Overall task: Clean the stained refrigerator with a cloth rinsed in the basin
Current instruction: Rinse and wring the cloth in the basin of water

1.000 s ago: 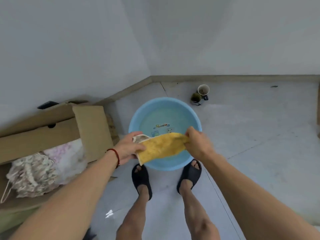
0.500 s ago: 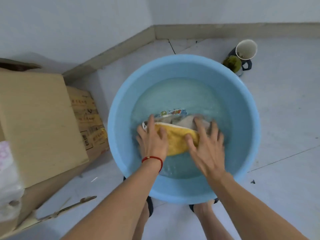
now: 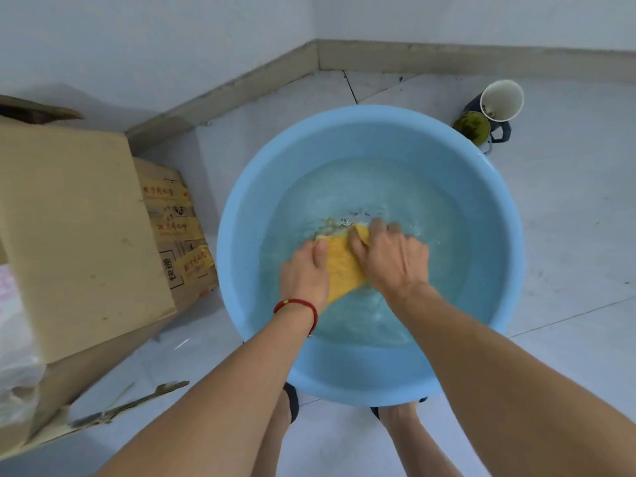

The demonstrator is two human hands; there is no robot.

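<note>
While cloth (image 3: pixel 344 266) soaks in basin (image 3: pixel 241 215), left hand (image 3: pixel 304 275) and right hand (image 3: pixel 392 259) clutch it; long axis near-left to far-right, between hands.

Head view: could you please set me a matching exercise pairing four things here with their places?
Things:
1. yellow cloth
2. blue basin
3. cardboard box
4. white cup

Places:
A. on the floor beyond the basin
B. on the floor left of the basin
C. in the basin's water, gripped by both hands
D. on the tiled floor before the person's feet

Pairs: 1-C, 2-D, 3-B, 4-A
</note>
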